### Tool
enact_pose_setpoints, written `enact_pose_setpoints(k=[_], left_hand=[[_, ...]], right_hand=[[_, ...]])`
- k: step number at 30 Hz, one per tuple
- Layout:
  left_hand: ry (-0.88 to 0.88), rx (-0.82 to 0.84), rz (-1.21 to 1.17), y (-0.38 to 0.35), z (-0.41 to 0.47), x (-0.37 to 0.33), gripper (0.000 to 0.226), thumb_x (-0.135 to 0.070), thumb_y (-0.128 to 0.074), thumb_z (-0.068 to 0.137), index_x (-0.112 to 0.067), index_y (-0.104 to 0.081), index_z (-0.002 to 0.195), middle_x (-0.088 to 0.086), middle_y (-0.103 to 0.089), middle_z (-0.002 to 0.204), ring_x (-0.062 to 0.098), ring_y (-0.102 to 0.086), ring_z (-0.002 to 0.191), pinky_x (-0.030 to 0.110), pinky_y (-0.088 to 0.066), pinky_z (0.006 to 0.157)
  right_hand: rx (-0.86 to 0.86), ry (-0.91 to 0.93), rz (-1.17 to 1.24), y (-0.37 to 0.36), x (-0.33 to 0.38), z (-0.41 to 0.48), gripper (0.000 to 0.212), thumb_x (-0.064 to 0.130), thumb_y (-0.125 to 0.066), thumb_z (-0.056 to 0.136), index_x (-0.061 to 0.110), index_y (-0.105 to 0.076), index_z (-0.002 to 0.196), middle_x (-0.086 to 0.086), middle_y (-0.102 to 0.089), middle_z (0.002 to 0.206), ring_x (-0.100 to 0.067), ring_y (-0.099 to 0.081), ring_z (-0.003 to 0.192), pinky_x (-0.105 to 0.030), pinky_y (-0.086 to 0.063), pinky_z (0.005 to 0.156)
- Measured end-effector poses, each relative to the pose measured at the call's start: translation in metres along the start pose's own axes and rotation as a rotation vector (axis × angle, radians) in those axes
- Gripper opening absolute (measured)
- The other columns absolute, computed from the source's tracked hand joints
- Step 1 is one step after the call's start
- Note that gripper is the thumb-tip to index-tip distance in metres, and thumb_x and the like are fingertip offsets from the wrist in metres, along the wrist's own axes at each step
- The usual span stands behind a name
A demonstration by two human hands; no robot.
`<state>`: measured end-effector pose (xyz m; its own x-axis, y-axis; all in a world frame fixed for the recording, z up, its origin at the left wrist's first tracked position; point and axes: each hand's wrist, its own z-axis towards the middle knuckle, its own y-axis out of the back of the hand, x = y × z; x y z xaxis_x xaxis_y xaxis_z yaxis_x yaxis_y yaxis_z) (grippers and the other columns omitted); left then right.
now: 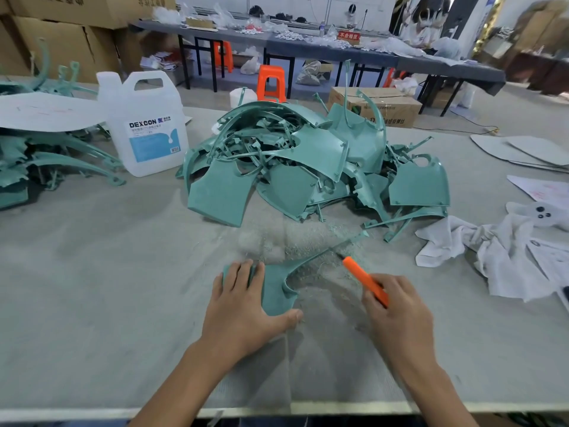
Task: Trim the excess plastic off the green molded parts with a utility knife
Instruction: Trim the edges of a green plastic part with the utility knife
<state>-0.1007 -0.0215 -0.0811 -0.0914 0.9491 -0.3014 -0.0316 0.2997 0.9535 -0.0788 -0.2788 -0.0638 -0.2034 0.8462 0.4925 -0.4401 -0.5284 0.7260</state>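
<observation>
The left grip presses flat-fingered on a green part. The right grip clasps an orange utility knife.

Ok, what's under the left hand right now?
The left hand presses a green molded part flat on the grey table. The part's left edge is hidden beneath the hand.

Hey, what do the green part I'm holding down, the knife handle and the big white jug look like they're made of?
Green part: rigid molded plastic, matte teal; a thin curved shell with fine shavings around it. Knife handle: probably plastic, smooth and evenly bright orange. Jug: likely translucent white plastic, with a molded handle and a printed label.
</observation>
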Motion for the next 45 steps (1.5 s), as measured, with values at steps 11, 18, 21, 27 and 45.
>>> enact_pose_setpoints(k=[11,18,21,27,45], left_hand=[[0.008,0.026,0.007,0.004,-0.003,-0.001,0.13,-0.105,-0.009,0.057,-0.024,-0.005,0.159,-0.008,-0.002,0.163,0.014,0.01,0.149,0.046,-0.002,0.122],[0.018,0.009,0.0,0.006,-0.004,-0.002,0.129,-0.104,-0.011,0.057,-0.024,-0.009,0.158,-0.006,-0.007,0.162,0.015,0.005,0.149,0.045,-0.006,0.122],[0.02,0.006,-0.003,0.007,-0.005,-0.003,0.128,-0.104,-0.013,0.058,-0.024,-0.011,0.158,-0.005,-0.01,0.161,0.016,0.003,0.149,0.045,-0.006,0.122],[-0.019,-0.121,-0.075,0.021,-0.009,-0.006,0.098,-0.091,-0.036,0.066,-0.03,-0.044,0.142,-0.009,-0.04,0.144,0.013,-0.028,0.134,0.033,-0.031,0.11],[-0.06,-0.234,-0.016,0.04,-0.041,0.019,0.011,-0.028,-0.074,0.079,-0.032,-0.064,0.082,-0.016,-0.06,0.083,0.011,-0.062,0.081,0.024,-0.039,0.058]], right_hand=[[-0.114,0.015,0.062,-0.003,-0.003,0.003,0.024,0.011,-0.078,0.082,0.017,-0.071,0.105,0.001,-0.061,0.091,-0.023,-0.06,0.073,-0.032,-0.046,0.062],[-0.001,0.206,0.067,-0.017,0.017,-0.019,0.031,0.009,-0.083,0.076,0.02,-0.071,0.103,0.003,-0.062,0.088,-0.023,-0.063,0.074,-0.035,-0.053,0.058],[-0.148,-0.033,0.137,-0.01,0.007,-0.005,0.031,0.011,-0.079,0.082,0.023,-0.067,0.109,0.004,-0.059,0.09,-0.022,-0.06,0.073,-0.035,-0.049,0.062],[-0.064,0.102,0.214,-0.01,0.029,-0.017,0.023,0.024,-0.074,0.086,0.03,-0.062,0.106,0.011,-0.059,0.089,-0.009,-0.058,0.071,-0.026,-0.045,0.057],[0.353,-0.555,1.203,0.01,0.061,0.025,0.049,0.034,-0.084,0.067,0.013,-0.055,0.1,-0.016,-0.069,0.087,-0.019,-0.058,0.058,-0.024,-0.036,0.036]])
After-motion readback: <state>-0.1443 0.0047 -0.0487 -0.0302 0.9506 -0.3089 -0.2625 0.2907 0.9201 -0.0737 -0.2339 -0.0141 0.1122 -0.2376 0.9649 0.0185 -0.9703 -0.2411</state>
